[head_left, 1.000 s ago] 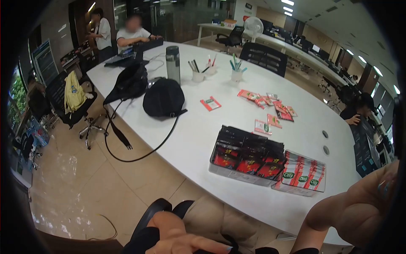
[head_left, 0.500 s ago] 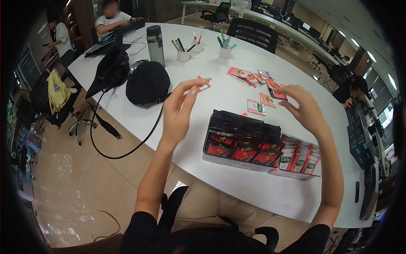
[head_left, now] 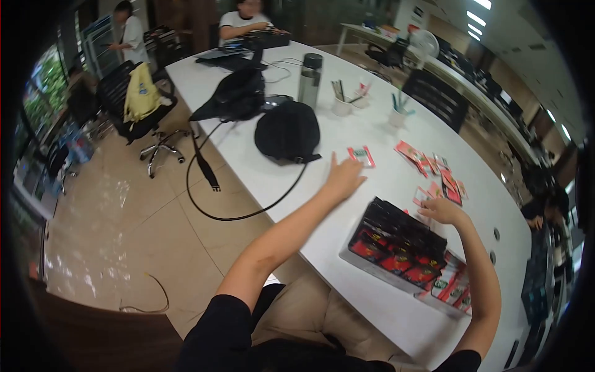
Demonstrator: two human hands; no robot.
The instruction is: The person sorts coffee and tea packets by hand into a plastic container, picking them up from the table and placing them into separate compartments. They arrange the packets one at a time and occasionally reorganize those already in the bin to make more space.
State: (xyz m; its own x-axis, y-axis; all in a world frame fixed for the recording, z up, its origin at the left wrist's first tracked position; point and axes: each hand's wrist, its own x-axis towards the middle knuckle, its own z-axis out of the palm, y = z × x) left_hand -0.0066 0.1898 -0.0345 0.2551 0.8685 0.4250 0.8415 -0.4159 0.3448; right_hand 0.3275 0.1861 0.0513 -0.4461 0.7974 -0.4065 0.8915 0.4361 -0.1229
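My left hand [head_left: 344,178] is open, its fingers spread over the table, with the index fingertip close to a single red-and-white sachet [head_left: 361,157]. My right hand [head_left: 444,212] is lowered over some loose pink-and-white sachets [head_left: 423,194]; its fingers are bent but look apart, and blur hides any contact. Between my forearms stands a box of black-and-red packets [head_left: 396,248]. Beside it, partly behind my right forearm, is a box of red-and-white Cozy sachets [head_left: 447,288]. More loose sachets [head_left: 416,156] lie in a scattered group beyond my right hand.
A black cap [head_left: 287,133], a black bag [head_left: 238,93] with a hanging strap, and a bottle [head_left: 309,84] occupy the left side. Pens stand in white cups [head_left: 341,106]. A person [head_left: 248,25] sits at the far end; a yellow cloth [head_left: 141,93] hangs on a chair.
The view has turned left. My left hand has moved down to the table beside the lone sachet. My right hand has lowered onto the nearer loose sachets.
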